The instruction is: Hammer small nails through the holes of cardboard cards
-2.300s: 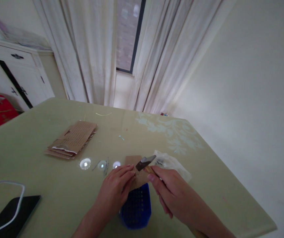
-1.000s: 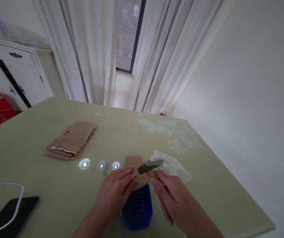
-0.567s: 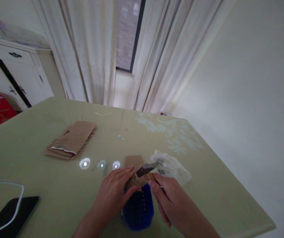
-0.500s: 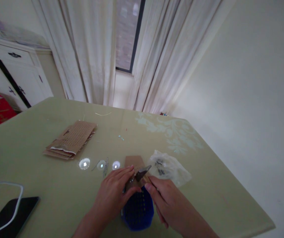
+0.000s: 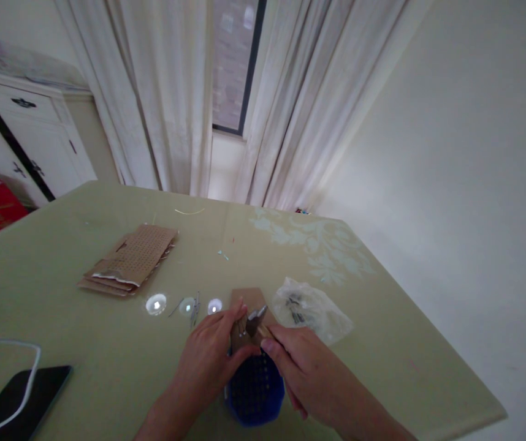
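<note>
My left hand (image 5: 210,355) grips a small brown perforated board (image 5: 246,303) that rests on top of a blue perforated block (image 5: 255,394). My right hand (image 5: 296,373) is closed around a tool with a wooden handle and a dark metal tip (image 5: 256,319). The tip points left and touches the board next to my left thumb. Both hands meet just above the blue block, near the table's front edge.
A clear plastic bag (image 5: 311,309) with small metal parts lies right of the board. Three small shiny discs (image 5: 156,304) and thin metal pins (image 5: 195,309) lie to the left. A stack of perforated boards (image 5: 129,260) sits further back left. A black phone (image 5: 12,404) with a white cable is at the front left.
The tool's tip has swung left and down, from over the plastic bag onto the board by my left thumb. My left hand has curled tighter on the board.
</note>
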### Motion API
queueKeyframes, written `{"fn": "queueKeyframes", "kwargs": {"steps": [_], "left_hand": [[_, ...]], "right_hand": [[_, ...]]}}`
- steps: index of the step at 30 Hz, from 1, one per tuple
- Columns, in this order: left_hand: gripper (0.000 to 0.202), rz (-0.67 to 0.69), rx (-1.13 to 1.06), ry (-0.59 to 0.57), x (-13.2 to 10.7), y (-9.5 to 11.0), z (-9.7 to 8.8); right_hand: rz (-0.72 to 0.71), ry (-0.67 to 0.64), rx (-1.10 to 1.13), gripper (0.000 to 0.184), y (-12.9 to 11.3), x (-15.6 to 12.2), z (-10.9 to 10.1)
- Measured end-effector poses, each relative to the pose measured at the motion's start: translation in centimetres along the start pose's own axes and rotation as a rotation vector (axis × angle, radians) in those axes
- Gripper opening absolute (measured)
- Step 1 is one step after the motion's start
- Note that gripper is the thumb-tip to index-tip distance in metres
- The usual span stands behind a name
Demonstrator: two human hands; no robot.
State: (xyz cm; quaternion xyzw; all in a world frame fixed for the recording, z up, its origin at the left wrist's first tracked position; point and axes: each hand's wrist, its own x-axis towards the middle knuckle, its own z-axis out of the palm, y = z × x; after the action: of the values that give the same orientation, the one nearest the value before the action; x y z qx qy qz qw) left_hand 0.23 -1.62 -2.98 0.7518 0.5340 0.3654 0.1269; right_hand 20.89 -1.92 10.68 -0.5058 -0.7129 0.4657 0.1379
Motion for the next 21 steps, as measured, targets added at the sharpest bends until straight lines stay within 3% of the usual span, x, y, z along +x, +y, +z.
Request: {"fn": "queueKeyframes", "kwargs": {"steps": [7,11,17,21], "left_hand": [[0.087,-0.045,-0.024,0.012,-0.2,0.2,0.4],[0.094,-0.019,-0.051,0.022,-0.1,0.1,0.4],[0.09,-0.041,-0.053,0.02,-0.2,-0.1,0.5],[0.089,-0.01,-0.06,0.015,-0.4,-0.5,0.6]], "right_hand": [[0.036,0.037,-0.034,0.039,0.1,0.4,-0.7],[0.033,-0.051,-0.115,0.038,0.8,1.0,-0.2],[0.023,0.011,-0.015,0.038,1.2,0.7,0.5],[0.044,-0.033,-0.03,0.035,1.4,0.4,0.6]]}}
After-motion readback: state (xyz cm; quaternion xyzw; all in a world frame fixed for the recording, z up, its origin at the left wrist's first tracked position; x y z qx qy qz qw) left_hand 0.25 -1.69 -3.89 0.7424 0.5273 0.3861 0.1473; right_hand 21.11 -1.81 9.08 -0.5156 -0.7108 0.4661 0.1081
